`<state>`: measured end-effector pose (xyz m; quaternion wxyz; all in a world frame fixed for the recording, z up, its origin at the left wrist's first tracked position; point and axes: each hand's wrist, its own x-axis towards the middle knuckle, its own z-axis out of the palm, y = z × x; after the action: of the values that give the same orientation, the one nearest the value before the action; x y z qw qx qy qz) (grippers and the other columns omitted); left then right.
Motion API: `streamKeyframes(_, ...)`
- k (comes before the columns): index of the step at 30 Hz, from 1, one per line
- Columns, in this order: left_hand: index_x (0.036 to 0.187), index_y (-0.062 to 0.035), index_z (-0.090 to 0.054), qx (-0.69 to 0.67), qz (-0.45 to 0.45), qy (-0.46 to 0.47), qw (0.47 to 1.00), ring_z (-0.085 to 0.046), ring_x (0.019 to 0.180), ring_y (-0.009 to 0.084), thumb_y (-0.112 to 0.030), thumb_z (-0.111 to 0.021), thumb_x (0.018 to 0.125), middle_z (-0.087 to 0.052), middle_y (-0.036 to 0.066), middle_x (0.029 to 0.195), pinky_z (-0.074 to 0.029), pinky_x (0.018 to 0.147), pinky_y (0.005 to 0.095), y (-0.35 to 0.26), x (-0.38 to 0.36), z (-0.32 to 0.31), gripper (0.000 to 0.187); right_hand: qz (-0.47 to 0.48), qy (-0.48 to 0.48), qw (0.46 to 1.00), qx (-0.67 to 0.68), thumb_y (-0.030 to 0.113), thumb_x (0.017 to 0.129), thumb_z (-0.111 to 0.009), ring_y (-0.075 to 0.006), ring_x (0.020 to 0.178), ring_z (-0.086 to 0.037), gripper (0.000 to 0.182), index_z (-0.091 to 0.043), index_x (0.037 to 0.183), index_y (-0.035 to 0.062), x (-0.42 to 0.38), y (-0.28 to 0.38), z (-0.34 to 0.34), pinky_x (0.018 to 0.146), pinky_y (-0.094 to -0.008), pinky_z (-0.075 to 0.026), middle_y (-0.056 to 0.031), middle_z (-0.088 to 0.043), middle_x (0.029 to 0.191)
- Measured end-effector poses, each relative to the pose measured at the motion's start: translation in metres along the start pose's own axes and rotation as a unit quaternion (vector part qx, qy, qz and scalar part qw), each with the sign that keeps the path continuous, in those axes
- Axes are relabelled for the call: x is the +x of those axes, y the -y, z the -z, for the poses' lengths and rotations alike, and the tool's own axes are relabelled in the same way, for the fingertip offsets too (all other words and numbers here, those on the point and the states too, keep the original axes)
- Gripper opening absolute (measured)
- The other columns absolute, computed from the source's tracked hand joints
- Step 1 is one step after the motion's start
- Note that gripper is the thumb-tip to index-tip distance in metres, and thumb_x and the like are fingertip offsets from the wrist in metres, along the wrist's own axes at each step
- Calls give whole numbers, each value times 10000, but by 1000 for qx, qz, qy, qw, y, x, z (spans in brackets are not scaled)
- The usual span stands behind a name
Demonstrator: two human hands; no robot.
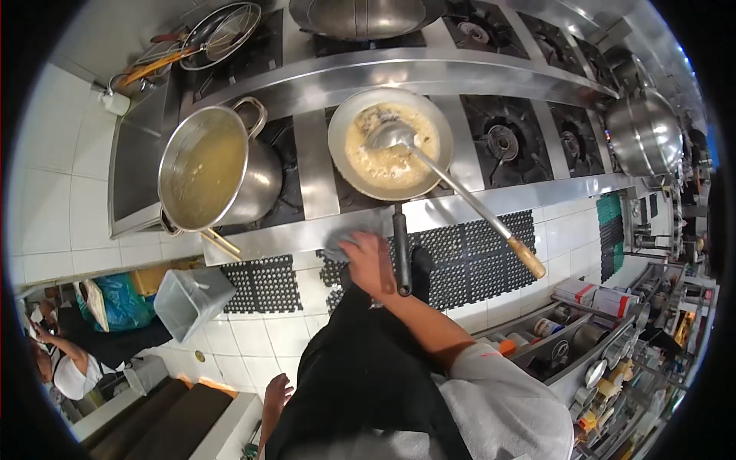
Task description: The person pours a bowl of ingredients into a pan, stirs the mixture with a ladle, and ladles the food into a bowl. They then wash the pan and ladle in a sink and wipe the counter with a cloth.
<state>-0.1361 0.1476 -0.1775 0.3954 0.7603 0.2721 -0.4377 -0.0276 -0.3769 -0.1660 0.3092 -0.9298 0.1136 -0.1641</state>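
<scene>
My right hand (369, 261) is closed on a crumpled grey cloth (339, 245) at the stove's front edge. Just right of it, the black handle of a frying pan (337, 157) points toward me. Creamy, bubbling food (387, 165) covers the pan's bottom. A ladle (471, 198) rests with its bowl in the food, its wooden grip sticking out past the front edge. My left hand (277, 391) hangs low at my side, fingers loosely apart, holding nothing. Left of the pan stands a large steel pot (262, 180) with yellowish liquid in it.
Behind the front burners, a wok (368, 19) sits on the raised back row. Strainers (222, 38) lie at the back left. A clear plastic bin (192, 303) stands on the floor at left, with another person (73, 368) beyond. Shelves with containers (571, 341) line the right.
</scene>
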Motion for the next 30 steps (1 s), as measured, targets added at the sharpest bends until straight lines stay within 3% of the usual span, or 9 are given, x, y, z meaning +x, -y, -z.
streamKeyframes(1,1362,-66,-599,34,-46,8,998,-688,984,249,-333,-633,1004,-673,68,1179,-541,800,426,-3,4,-2,447,-137,131,982,24,57,784,-683,-393,1241,-545,377,-705,1158,94,-3,-26,24,1057,-525,-430,-170,-615,1289)
streamKeyframes(4,1446,-88,-565,-72,32,16,997,-679,1018,225,-340,-627,997,-663,59,1220,-519,798,380,-33,11,-16,519,-141,-31,989,-27,-7,775,-614,-417,1142,-584,393,-700,1154,52,-81,-113,96,1035,-497,-469,-209,-657,1178)
streamKeyframes(9,1430,-84,-579,-32,-9,70,997,-681,984,204,-298,-623,988,-664,50,1231,-514,760,345,-35,25,-57,493,-471,-122,865,123,131,887,-702,-144,916,-663,252,-707,1111,14,-184,-332,258,820,-323,-536,-83,-728,1016)
streamKeyframes(15,1418,-93,-585,72,-74,92,990,-661,862,143,-317,-597,1024,-668,25,1174,-498,701,312,-39,16,-108,452,-292,-19,952,90,108,907,-735,-152,967,-642,337,-663,1226,22,-19,-283,295,886,-303,-526,-46,-699,1070)
streamKeyframes(17,1418,-96,-584,36,-23,69,997,-655,852,138,-334,-595,1033,-667,22,1165,-499,701,309,-48,3,-128,452,-114,70,991,-14,152,816,-760,-378,1077,-667,420,-682,1220,67,32,-256,283,960,-417,-543,-189,-649,1168)
streamKeyframes(20,1415,-93,-582,-62,94,21,993,-650,845,133,-350,-602,1035,-664,23,1160,-497,692,300,-100,-34,-171,459,-59,194,972,-119,129,795,-728,-407,1109,-640,397,-696,1191,110,72,-266,242,944,-465,-550,-189,-624,1201)
streamKeyframes(25,1384,-63,-596,-125,100,11,987,-645,827,116,-312,-625,1015,-671,24,1090,-484,644,271,-64,-57,-194,446,28,-6,995,-94,77,795,-708,-417,996,-657,453,-634,1228,191,178,-300,237,856,-496,-567,-166,-576,1201)
streamKeyframes(28,1365,-46,-604,-133,71,-3,989,-651,824,115,-274,-633,999,-677,25,1083,-484,638,266,-30,-79,-204,432,-48,-96,986,-125,94,837,-710,-446,1129,-596,429,-596,1249,61,245,-287,248,990,-498,-496,-242,-573,1228)
streamKeyframes(30,1366,-54,-606,-151,74,-10,986,-658,840,124,-277,-634,998,-687,26,1113,-494,663,280,4,-84,-209,431,-159,45,971,-170,373,960,-666,-464,1255,-556,548,-590,1426,96,289,-320,228,1073,-497,-458,-256,-574,1369)
